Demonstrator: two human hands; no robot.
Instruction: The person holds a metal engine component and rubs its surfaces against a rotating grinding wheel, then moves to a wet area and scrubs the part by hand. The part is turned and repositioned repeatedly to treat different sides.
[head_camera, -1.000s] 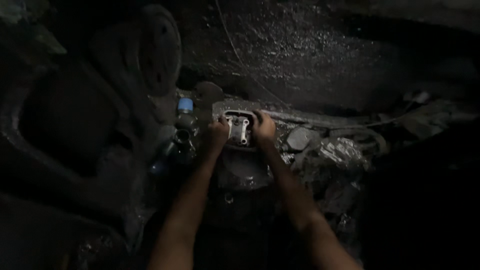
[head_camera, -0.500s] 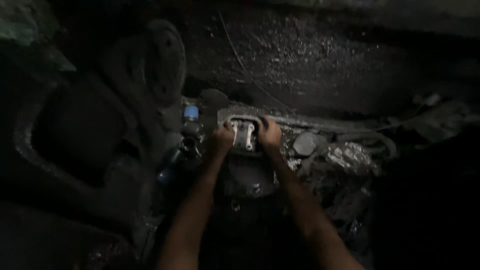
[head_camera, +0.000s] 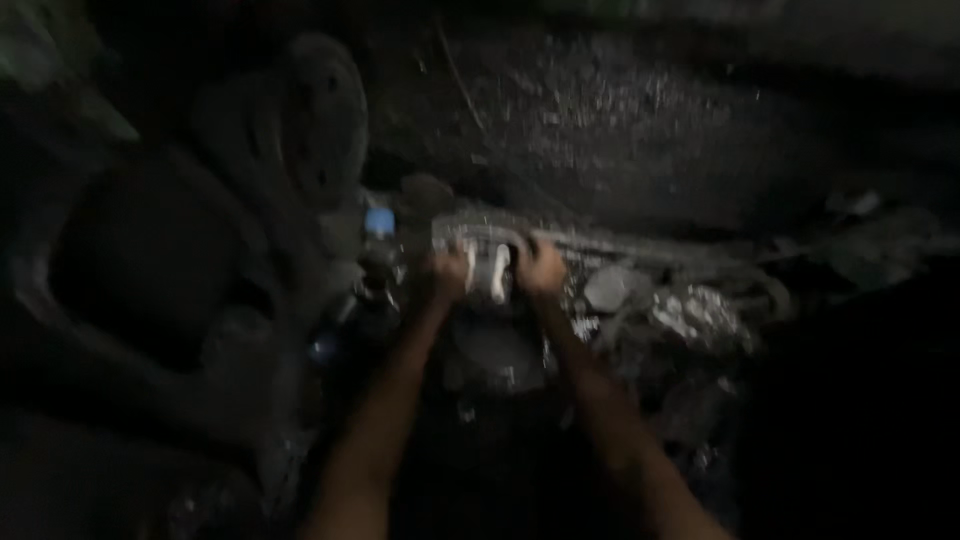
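Hands: left hand (head_camera: 450, 272) & right hand (head_camera: 541, 268) both clamped on pale metal part (head_camera: 492, 268), blue-capped bottle (head_camera: 379, 224) nearby.

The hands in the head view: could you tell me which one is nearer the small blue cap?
The left hand; the blue cap lies on its side of the pale metal part, while the right hand is beyond it.

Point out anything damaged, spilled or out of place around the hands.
Nothing clearly stands out. The left hand and right hand grip a pale metal part between them. Grey rubble lies to the right, but the picture is too dark and blurred to judge damage.
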